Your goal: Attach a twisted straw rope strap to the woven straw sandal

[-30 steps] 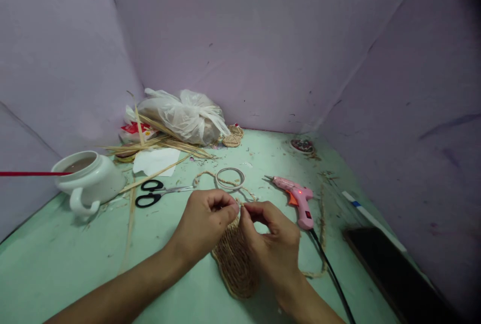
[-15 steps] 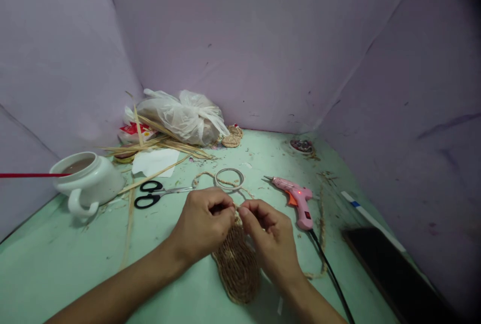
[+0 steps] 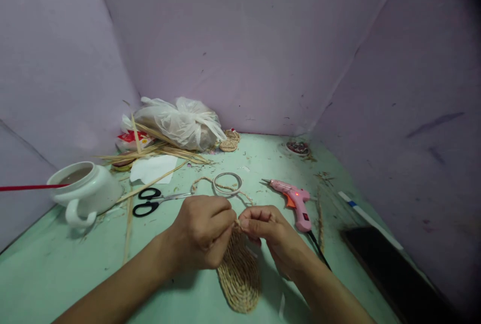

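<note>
A flat sole-shaped piece of coiled straw braid (image 3: 240,276) hangs below my hands, its rounded lower end toward me. My left hand (image 3: 206,231) is closed at the piece's upper tip, with fingers pinched. Facing it, my right hand (image 3: 268,233) pinches the same tip between thumb and forefinger. The fingers hide most of the upper end. Just beyond the hands lie a pale ring (image 3: 227,184) and a length of braided cord (image 3: 203,179). Right of them rests a pink glue gun (image 3: 296,198) with a red light showing.
Black-handled scissors (image 3: 150,202) lie left of the hands, near a white pot (image 3: 90,191). Behind are straw strips (image 3: 169,151), a white plastic bag (image 3: 184,121) and white paper (image 3: 153,169). A dark flat object (image 3: 391,269) lies at right; a small dish (image 3: 298,147) stands farther back.
My hands have turned and sunk slightly while still pinching the tip. The coiled piece has tilted, so its face looks lighter. The whole view has shifted a little.
</note>
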Available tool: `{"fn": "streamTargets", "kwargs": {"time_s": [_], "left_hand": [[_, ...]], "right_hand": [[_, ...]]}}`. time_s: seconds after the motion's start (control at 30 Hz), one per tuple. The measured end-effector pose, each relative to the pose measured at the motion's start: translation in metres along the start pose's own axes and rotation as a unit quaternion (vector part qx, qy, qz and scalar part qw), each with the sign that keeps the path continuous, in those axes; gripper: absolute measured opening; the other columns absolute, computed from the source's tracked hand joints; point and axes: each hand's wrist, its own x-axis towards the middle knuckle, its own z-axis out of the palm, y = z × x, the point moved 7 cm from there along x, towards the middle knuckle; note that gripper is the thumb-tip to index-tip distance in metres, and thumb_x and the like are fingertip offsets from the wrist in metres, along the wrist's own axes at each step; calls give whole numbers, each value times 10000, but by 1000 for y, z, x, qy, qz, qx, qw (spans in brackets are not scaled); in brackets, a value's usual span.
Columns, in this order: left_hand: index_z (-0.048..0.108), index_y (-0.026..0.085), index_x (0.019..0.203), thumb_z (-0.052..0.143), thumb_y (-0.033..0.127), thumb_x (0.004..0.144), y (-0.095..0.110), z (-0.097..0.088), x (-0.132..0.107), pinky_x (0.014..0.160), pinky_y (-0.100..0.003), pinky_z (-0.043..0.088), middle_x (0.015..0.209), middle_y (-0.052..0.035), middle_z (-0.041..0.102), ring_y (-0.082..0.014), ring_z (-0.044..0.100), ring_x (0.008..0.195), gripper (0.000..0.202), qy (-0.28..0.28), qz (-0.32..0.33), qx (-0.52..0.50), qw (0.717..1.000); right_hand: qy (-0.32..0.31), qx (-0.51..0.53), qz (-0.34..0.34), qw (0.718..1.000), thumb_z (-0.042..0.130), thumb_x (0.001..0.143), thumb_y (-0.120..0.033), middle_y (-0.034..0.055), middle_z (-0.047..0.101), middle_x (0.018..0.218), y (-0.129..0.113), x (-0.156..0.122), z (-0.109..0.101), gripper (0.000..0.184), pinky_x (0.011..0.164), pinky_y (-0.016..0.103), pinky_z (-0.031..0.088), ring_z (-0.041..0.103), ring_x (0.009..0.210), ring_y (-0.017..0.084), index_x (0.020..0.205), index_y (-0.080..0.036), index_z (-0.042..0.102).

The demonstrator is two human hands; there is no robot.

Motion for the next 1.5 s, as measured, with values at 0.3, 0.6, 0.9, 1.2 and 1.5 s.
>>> {"fn": "streamTargets", "kwargs": {"time_s": [0.3,0.6,0.9,1.2,1.5], "left_hand": [[597,156,704,433,185,815,-25,9,-3,506,-269,350,652,-38,594,-150,517,552,200,16,-98,129,987],[506,150,519,388,574,764,-50,44,-28,387,-210,254,412,42,419,-72,358,341,503,-154,-519,-409,735],[489,147,525,474,245,798,-37,24,-8,509,-216,314,508,24,461,-91,433,518,290,-74,-312,-239,917],[476,157,589,392,112,794,-8,20,-9,482,-259,284,544,-15,448,-126,386,512,226,39,-25,-38,998],[367,170,518,262,385,889,-41,41,-16,496,-225,274,504,43,348,-89,354,483,441,-88,-225,-249,938]], "right_hand": [[14,-77,1,997,632,592,-282,-52,417,481,2,1,5,153,472,220,227,317,475,74,550,-145,577],[207,-324,-208,899,537,728,-247,14,603,580,-24,-12,-6,159,643,304,387,520,586,155,611,-163,603],[149,-319,-201,914,526,746,-275,-17,541,536,-18,-11,4,203,677,305,367,464,550,128,575,-171,565],[70,-142,-78,984,536,704,-367,-46,363,503,5,2,3,247,470,225,238,294,498,97,565,-164,521],[90,-189,-120,970,507,762,-390,-41,390,548,-3,1,2,283,514,229,284,348,540,107,587,-168,499]]}}
